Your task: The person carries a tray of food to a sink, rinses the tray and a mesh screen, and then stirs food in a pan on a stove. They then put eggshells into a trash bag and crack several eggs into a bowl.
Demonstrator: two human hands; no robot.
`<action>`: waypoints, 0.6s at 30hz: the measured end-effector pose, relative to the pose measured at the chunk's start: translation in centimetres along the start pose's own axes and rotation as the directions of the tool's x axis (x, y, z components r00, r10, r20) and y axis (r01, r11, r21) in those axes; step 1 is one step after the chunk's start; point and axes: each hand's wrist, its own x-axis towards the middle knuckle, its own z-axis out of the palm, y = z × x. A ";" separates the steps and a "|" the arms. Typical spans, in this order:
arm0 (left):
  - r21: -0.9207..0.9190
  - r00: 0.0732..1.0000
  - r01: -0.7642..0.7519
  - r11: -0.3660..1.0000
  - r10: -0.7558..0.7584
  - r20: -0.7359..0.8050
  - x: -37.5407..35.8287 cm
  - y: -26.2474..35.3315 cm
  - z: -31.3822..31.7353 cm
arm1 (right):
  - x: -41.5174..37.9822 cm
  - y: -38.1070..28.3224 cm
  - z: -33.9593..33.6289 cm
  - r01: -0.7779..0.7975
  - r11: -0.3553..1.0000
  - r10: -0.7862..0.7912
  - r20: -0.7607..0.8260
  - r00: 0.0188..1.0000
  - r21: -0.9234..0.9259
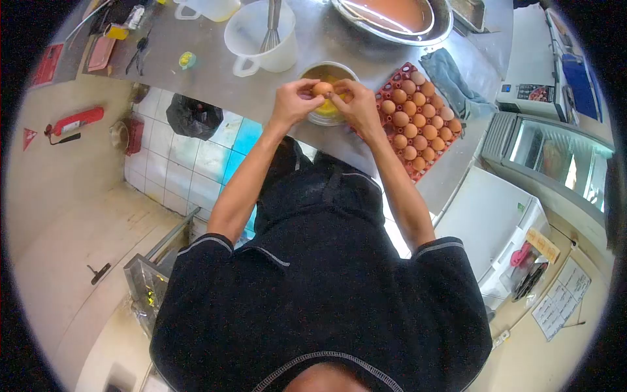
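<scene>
A brown egg [322, 88] is held between the fingertips of my left hand [292, 103] and my right hand [359, 108]. Both hands are closed in a pinch on it, above a round metal bowl [328, 65]. Yellow egg [334, 104] shows inside the bowl, partly covered by my hands. Whether the shell is cracked cannot be made out. To the right of my right hand lies a red egg tray [406, 70] carrying many brown eggs [418, 121].
Behind the bowl stand a white plastic jug [245, 39] with a whisk [272, 32] in it and a large metal basin [444, 32] holding orange-brown liquid. A grey-blue cloth [454, 85] lies beside the tray. A small yellow-topped container [187, 60] sits leftward on the metal counter [209, 49].
</scene>
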 end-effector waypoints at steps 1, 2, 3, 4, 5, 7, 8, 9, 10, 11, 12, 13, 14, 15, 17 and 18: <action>0.006 1.000 0.004 1.000 -0.004 -0.011 0.0 -0.1 0.0 | 0.0 0.0 -0.2 0.015 0.999 -0.015 -0.009 1.000 -0.049; 0.012 1.000 0.008 1.000 -0.008 -0.022 0.0 0.0 0.0 | 0.0 0.0 -0.2 0.029 0.995 -0.031 -0.016 0.999 -0.096; 0.010 0.999 0.009 1.000 -0.008 -0.033 0.0 0.0 0.1 | 0.1 0.2 -0.1 0.050 0.992 -0.054 -0.031 0.998 -0.113; 0.009 0.999 0.009 1.000 -0.009 -0.043 0.0 0.1 0.2 | 0.1 0.4 0.0 0.071 0.989 -0.077 -0.047 0.996 -0.130; 0.008 0.999 0.009 1.000 -0.009 -0.052 0.0 0.1 0.3 | 0.1 0.6 0.2 0.091 0.985 -0.101 -0.063 0.993 -0.147; 0.015 0.997 0.032 0.999 -0.031 -0.077 -0.1 -0.1 0.6 | -0.1 0.8 0.5 0.084 0.986 -0.097 -0.082 0.992 -0.144; 0.018 0.995 0.043 0.999 -0.042 -0.090 -0.1 0.4 0.7 | -0.1 0.8 0.6 0.083 0.986 -0.097 -0.092 0.991 -0.144; 0.045 0.993 0.057 0.997 -0.052 -0.106 -0.2 0.9 0.9 | -0.1 0.7 0.6 0.086 0.985 -0.102 -0.099 0.990 -0.151; 0.072 0.991 0.072 0.995 -0.063 -0.121 -0.4 1.3 1.0 | -0.1 0.6 0.6 0.089 0.983 -0.107 -0.106 0.989 -0.158; 0.100 0.988 0.088 0.991 -0.074 -0.136 -0.5 1.9 1.1 | -0.2 0.4 0.6 0.092 0.982 -0.111 -0.113 0.987 -0.164; 0.086 0.986 0.101 0.991 -0.088 -0.141 -0.6 2.0 1.1 | -0.4 0.2 0.5 0.049 0.991 -0.065 -0.129 0.990 -0.124; 0.071 0.984 0.113 0.991 -0.102 -0.144 -0.6 2.0 1.2 | -0.6 -0.1 0.3 0.006 0.996 -0.018 -0.144 0.989 -0.085; 0.055 0.983 0.124 0.991 -0.115 -0.146 -0.6 2.1 1.4 | -0.8 -0.4 -0.1 -0.037 0.998 0.029 -0.158 0.987 -0.047; 0.050 0.982 0.126 0.991 -0.117 -0.149 -0.5 2.0 1.5 | -1.2 -0.7 -0.7 -0.065 0.998 0.067 -0.179 0.982 0.017; 0.039 0.980 0.128 0.991 -0.121 -0.155 -0.4 1.6 1.7 | -2.3 -1.1 -2.3 -0.114 0.983 0.144 -0.214 0.966 0.144; 0.022 0.982 0.127 0.992 -0.122 -0.144 -0.2 1.4 1.6 | -3.0 -0.9 -3.3 -0.096 0.986 0.127 -0.247 0.961 0.136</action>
